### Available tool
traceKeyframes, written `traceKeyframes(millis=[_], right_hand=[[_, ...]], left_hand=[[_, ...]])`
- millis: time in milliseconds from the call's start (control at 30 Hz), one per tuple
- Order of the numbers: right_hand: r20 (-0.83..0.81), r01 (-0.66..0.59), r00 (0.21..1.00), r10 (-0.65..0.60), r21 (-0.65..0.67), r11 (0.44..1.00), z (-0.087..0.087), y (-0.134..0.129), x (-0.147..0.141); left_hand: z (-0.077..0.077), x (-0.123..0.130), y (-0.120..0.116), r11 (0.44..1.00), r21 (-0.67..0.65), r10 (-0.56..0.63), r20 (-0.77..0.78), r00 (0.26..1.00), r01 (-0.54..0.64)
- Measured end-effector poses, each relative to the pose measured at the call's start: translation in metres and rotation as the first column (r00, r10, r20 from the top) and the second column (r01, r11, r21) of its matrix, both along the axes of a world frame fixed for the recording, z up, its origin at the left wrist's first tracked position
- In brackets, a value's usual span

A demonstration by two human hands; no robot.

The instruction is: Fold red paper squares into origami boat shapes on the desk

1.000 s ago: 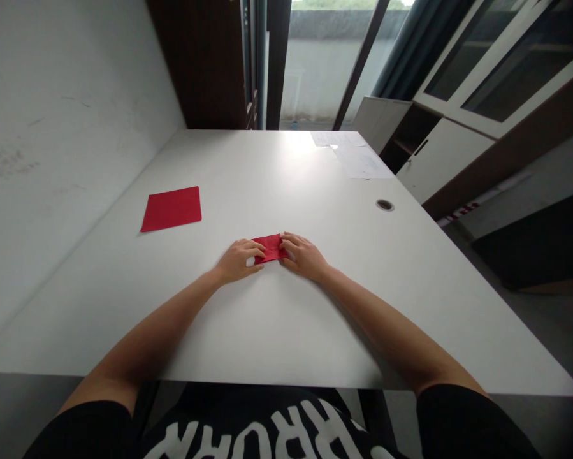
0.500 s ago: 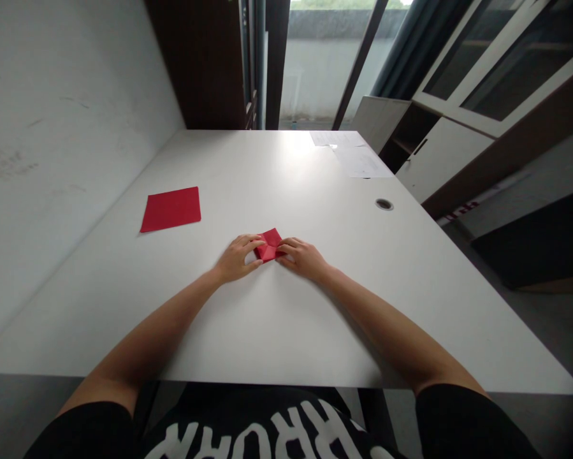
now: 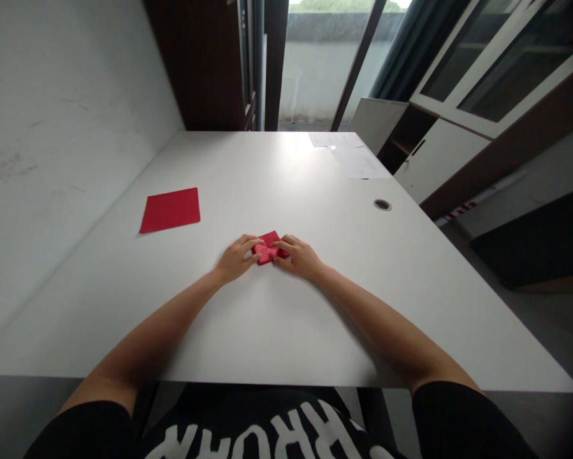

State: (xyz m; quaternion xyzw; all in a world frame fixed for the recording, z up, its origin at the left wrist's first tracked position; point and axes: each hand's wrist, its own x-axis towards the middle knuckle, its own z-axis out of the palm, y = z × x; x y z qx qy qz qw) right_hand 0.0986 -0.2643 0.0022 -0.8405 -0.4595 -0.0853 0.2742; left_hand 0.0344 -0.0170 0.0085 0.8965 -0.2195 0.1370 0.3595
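Observation:
A small folded piece of red paper [image 3: 268, 251] lies on the white table [image 3: 276, 325], between my two hands. My left hand [image 3: 238, 257] grips its left edge, fingers on top and thumb near the lower left corner. On the opposite side, my right hand [image 3: 298, 256] pinches the right part of the paper, the fingertips reaching over a raised flap. Creases and flaps show in the middle of the paper; its outer left and right edges are partly hidden under my fingers.
A flat red sheet [image 3: 170, 210] lies to the left on the table. White printed papers [image 3: 357, 162] sit at the far right corner, with a round cable hole [image 3: 382, 204] nearer. A wall [image 3: 76, 127] runs along the left side, and cabinets [image 3: 443, 159] stand beyond the right edge.
The near flaps of the folded paper have lifted and bent between my fingers. My right fingertips have shifted slightly left over the paper; the left hand stays nearly in place.

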Motion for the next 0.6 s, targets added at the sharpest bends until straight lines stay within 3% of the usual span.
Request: traceKeyframes(millis=[267, 467, 600], right_hand=[[-0.011, -0.042, 0.999, 0.042, 0.04, 0.998, -0.002, 0.0, 0.002], [0.0, -0.1, 0.995, 0.1, 0.028, 0.995, -0.001, -0.002, 0.002], [-0.004, -0.07, 0.998, 0.07, 0.035, 0.997, -0.001, -0.001, 0.001]], left_hand=[[0.004, -0.007, -0.007, 0.981, -0.195, -0.01, 0.002, 1.0, 0.011], [0.007, -0.009, -0.01, 0.854, -0.518, -0.134, -0.119, 0.984, 0.053], [0.012, -0.011, -0.013, 0.825, -0.562, -0.157, -0.139, 0.978, 0.052]])
